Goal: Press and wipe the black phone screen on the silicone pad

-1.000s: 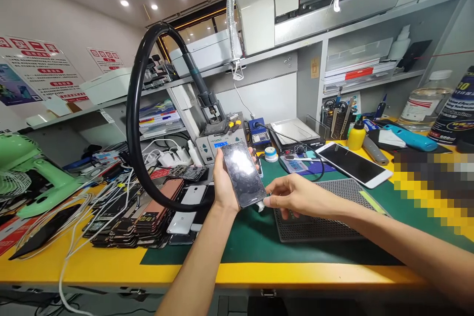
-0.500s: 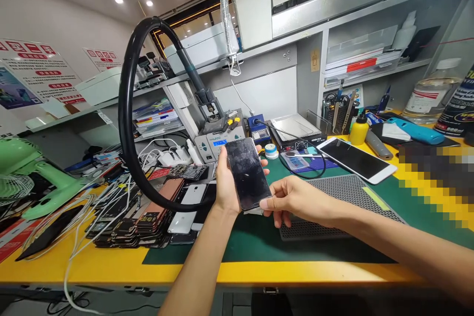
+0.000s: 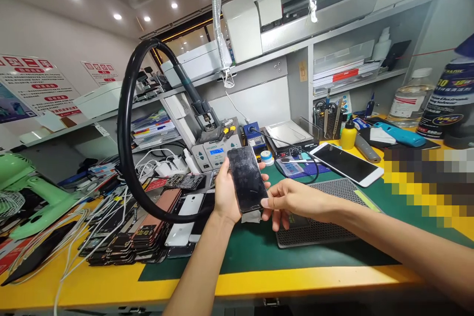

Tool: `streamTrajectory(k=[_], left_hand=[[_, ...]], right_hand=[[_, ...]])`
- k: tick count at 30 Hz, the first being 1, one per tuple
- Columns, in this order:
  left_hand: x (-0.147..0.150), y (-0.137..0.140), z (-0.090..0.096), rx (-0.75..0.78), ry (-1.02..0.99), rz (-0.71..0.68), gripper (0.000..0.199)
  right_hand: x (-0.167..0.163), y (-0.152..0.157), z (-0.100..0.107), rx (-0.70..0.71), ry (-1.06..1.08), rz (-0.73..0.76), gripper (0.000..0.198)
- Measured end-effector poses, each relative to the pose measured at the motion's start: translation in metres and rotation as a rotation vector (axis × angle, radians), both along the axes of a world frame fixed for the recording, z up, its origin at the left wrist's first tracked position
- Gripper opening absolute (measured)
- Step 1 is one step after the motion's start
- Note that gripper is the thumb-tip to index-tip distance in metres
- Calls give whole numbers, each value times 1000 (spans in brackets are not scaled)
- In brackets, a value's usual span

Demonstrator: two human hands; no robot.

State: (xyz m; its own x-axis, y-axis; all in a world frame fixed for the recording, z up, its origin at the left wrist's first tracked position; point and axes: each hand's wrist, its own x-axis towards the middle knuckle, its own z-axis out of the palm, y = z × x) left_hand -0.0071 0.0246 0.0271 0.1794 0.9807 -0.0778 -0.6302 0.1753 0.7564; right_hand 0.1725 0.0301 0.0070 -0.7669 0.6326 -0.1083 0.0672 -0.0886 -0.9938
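A dark smartphone (image 3: 247, 177) with a smudged, unlit screen is held tilted above the green mat (image 3: 259, 256). My left hand (image 3: 225, 191) wraps round it from the left and beneath, its fingertips showing past the right edge. At the lower right corner, my right hand (image 3: 284, 201) pinches the phone with thumb and fingers. Under and beyond my right hand lies a grey perforated pad (image 3: 333, 200). A crumpled whitish piece (image 3: 252, 216) shows just below the phone; what it is I cannot tell.
Stacked phone parts (image 3: 148, 234) and white cables (image 3: 74, 222) crowd the left, near a green fan (image 3: 44, 202). A thick black hose (image 3: 126, 123) arches from the soldering station (image 3: 213, 150). To the right lie a white phone (image 3: 348, 163), a yellow bottle (image 3: 348, 136) and a spray can (image 3: 444, 103).
The camera view has shifted slightly, so the bench sits lower and further left in the picture. Both hands keep their hold on the smartphone, nearly unmoved.
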Motion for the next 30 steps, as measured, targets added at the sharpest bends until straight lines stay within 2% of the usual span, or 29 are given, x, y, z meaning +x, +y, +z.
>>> streamTrajectory(k=[3, 9, 12, 15, 18, 22, 25, 27, 30], left_hand=[[1, 0, -2, 4, 3, 18, 57], [11, -1, -3, 60, 4, 99, 54], [16, -4, -2, 85, 10, 111, 50], [19, -6, -2, 113, 28, 117, 48], [19, -5, -5, 170, 43, 162, 42], [19, -2, -10, 233, 70, 199, 34], [18, -1, -13, 254, 96, 210, 31], [18, -1, -14, 263, 109, 217, 28], [17, -2, -14, 277, 127, 212, 27]], right_hand=[[2, 4, 0, 10, -42, -21, 50], [7, 18, 1, -83, 47, -225, 39], [13, 24, 3, -64, 55, -272, 41], [17, 24, 5, 9, 48, -280, 44], [18, 23, 6, 137, 28, -224, 47], [17, 21, 6, 260, -20, -183, 60], [17, 22, 4, 336, -48, -135, 57], [18, 23, 3, 377, -81, -152, 59], [19, 26, 1, 392, -126, -246, 75]])
